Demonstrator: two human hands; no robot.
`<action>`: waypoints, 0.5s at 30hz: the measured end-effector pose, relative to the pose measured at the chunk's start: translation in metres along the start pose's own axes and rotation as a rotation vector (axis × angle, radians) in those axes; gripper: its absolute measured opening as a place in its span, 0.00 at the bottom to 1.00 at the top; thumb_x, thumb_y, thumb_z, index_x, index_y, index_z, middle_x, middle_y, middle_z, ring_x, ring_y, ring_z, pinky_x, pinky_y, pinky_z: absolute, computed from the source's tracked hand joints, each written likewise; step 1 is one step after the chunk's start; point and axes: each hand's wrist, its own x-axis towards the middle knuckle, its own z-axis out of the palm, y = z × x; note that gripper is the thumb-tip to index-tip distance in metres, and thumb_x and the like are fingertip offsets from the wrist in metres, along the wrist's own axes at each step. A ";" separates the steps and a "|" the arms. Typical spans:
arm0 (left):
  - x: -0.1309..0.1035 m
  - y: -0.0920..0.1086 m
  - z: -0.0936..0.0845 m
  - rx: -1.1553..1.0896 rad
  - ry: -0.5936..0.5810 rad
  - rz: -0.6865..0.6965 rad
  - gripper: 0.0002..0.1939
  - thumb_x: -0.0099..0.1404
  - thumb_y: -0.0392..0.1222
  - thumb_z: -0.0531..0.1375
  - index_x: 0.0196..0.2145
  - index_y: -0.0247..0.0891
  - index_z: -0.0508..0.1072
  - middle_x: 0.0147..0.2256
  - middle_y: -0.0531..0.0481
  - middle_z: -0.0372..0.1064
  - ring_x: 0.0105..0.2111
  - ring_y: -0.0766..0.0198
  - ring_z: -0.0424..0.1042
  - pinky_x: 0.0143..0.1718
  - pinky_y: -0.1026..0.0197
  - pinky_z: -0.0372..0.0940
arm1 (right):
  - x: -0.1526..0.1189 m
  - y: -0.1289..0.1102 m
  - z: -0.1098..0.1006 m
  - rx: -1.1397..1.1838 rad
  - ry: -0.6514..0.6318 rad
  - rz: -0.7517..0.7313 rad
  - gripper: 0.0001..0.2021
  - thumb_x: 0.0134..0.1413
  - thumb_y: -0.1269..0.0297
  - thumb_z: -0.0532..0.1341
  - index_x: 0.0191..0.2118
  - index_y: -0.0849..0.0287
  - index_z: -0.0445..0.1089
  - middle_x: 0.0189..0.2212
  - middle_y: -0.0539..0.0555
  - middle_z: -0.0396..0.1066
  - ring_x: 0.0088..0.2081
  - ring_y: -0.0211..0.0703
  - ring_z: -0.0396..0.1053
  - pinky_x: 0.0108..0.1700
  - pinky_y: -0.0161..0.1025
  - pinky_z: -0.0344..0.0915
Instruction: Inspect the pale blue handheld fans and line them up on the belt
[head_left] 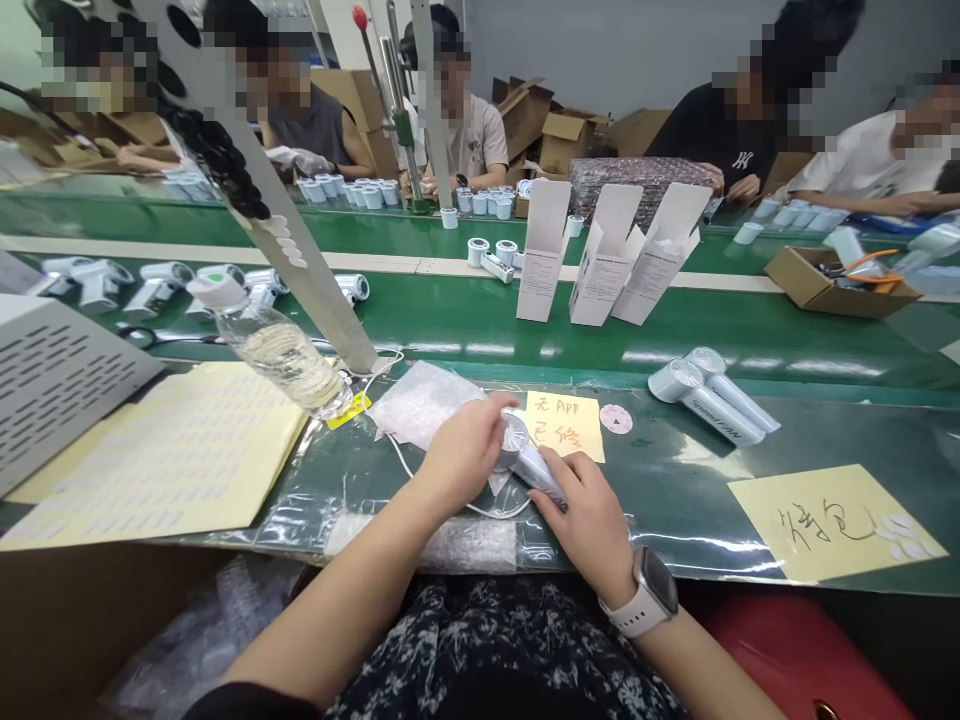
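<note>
A silver handheld fan lies at a slant over the mat just in front of me. My left hand grips its round head, fingers curled over the far side. Around the lower handle, my right hand is closed, with a watch on that wrist. A white cable loops on the mat beside the fan. Left of the head lies a bubble-wrap pouch, partly under my left hand. Just beyond the fan is a yellow handwritten note.
Two more fans rest at right, near a yellow sheet. At left stand a water bottle, sticker sheets and a slanted metal post. White boxes stand on the green conveyor; several people sit beyond.
</note>
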 end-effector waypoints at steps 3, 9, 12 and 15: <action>-0.008 0.010 0.002 0.440 -0.045 0.348 0.19 0.66 0.28 0.49 0.53 0.36 0.66 0.34 0.47 0.71 0.36 0.57 0.67 0.37 0.57 0.63 | -0.003 0.002 0.003 -0.080 0.071 -0.081 0.17 0.66 0.62 0.55 0.56 0.65 0.68 0.37 0.62 0.69 0.38 0.53 0.68 0.37 0.48 0.69; -0.005 0.010 0.005 0.566 0.028 0.537 0.20 0.67 0.27 0.51 0.56 0.32 0.62 0.33 0.48 0.72 0.33 0.57 0.67 0.34 0.58 0.63 | -0.007 -0.001 0.003 -0.118 0.131 -0.150 0.17 0.68 0.62 0.54 0.56 0.65 0.68 0.34 0.61 0.68 0.35 0.50 0.66 0.33 0.44 0.67; 0.003 0.007 0.008 0.548 0.110 0.432 0.20 0.67 0.27 0.50 0.56 0.33 0.62 0.38 0.45 0.74 0.35 0.57 0.67 0.37 0.56 0.64 | -0.007 -0.005 0.003 -0.166 0.108 -0.194 0.17 0.68 0.63 0.53 0.56 0.64 0.69 0.32 0.59 0.67 0.32 0.49 0.64 0.31 0.43 0.64; 0.001 0.012 0.012 0.576 0.027 0.412 0.21 0.66 0.26 0.50 0.56 0.34 0.62 0.39 0.46 0.74 0.37 0.56 0.68 0.38 0.55 0.65 | -0.005 -0.006 0.000 -0.142 0.086 -0.198 0.16 0.67 0.64 0.53 0.54 0.62 0.71 0.31 0.59 0.67 0.31 0.49 0.64 0.31 0.43 0.64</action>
